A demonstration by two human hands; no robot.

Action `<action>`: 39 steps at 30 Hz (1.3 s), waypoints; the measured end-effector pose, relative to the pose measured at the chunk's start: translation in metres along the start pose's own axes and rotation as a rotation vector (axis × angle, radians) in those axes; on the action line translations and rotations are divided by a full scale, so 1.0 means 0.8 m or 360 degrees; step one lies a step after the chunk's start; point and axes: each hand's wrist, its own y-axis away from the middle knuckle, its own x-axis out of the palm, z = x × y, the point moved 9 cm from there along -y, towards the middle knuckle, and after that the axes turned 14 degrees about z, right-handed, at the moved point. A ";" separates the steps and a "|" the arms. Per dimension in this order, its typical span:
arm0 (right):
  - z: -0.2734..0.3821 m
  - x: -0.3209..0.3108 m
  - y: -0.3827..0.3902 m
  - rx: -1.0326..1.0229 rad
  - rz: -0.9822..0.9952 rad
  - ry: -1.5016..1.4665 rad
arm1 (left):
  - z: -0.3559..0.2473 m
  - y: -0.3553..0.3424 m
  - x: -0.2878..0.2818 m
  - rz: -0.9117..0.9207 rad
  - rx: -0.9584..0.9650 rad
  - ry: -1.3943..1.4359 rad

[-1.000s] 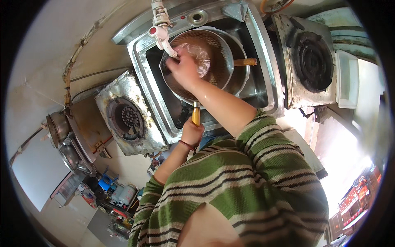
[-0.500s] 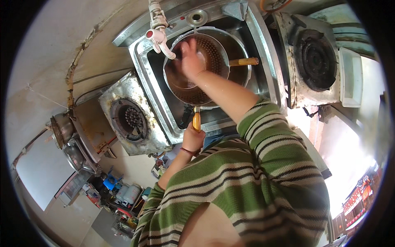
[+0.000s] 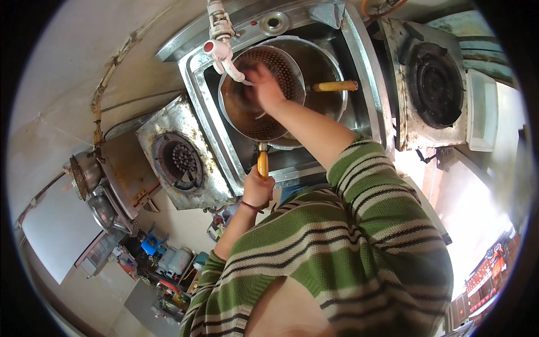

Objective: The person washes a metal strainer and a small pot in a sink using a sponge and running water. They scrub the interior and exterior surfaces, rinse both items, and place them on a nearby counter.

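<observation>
Motion blurs the right grip (image 3: 263, 90) inside the colander (image 3: 287, 74); what it touches cannot be told. The left grip (image 3: 257, 190) hides the end of the handle (image 3: 263, 159). The colander covers part of the pot (image 3: 325, 105). The upper edge cuts off the tap (image 3: 221, 29). Lower-left clutter (image 3: 172, 262) is too small to identify.

Green-striped knit sweater (image 3: 328, 247); thin wristband (image 3: 252, 208), seemingly reddish.

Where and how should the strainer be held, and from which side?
Probably best by its yellow handle, from the person's own side. It juts from the strainer's rim toward the body, away from the tap at the far side. The left hand grips its near end; the right hand is over the bowl.
</observation>
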 end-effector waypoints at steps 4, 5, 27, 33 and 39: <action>0.006 0.062 0.044 0.0149 0.0684 0.0060 | 0.005 -0.002 -0.020 -0.0018 -0.0097 -0.0077; -0.020 0.045 0.045 0.0425 0.0599 0.0201 | -0.001 0.003 -0.018 -0.0018 -0.0133 -0.0084; 0.071 0.038 0.026 -0.0260 0.0209 -0.0444 | 0.012 -0.012 0.002 -0.0057 -0.0146 -0.0249; 0.006 0.004 0.076 0.0203 0.0892 0.0904 | -0.004 0.003 -0.015 -0.0192 -0.0059 -0.0078; 0.023 -0.054 0.000 -0.0159 -0.0340 0.0674 | -0.005 0.008 0.020 -0.0040 -0.0165 -0.0163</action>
